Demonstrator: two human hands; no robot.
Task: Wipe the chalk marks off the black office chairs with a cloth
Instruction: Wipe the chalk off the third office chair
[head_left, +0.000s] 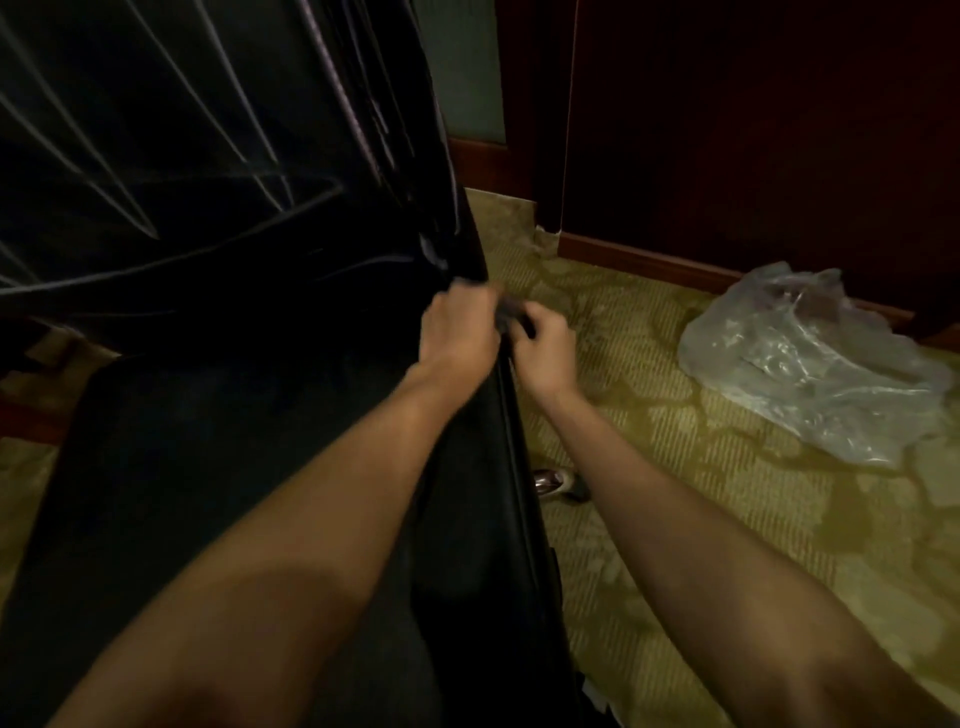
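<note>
To my right a crumpled clear plastic bag (810, 364) lies on the yellow-green patterned carpet (701, 519), close to the reddish wooden skirting board (649, 262) that runs along the foot of a dark wood panel (753, 130). A strip of pale green wall (467, 67) shows further back. Something small and shiny (550, 480) sits on the carpet below me; I cannot tell what it is.

I was in a room that looked like a hotel or a formal office, dimly lit. The floor had an olive-green carpet (675, 519) with a pale leaf pattern. Dark red-brown wood panelling (753, 130) with a wooden skirting board (649, 262) covered the wall. A black office chair (208, 441) stood before me, and a crumpled plastic bag (810, 364) lay on the carpet near the wall.
</note>
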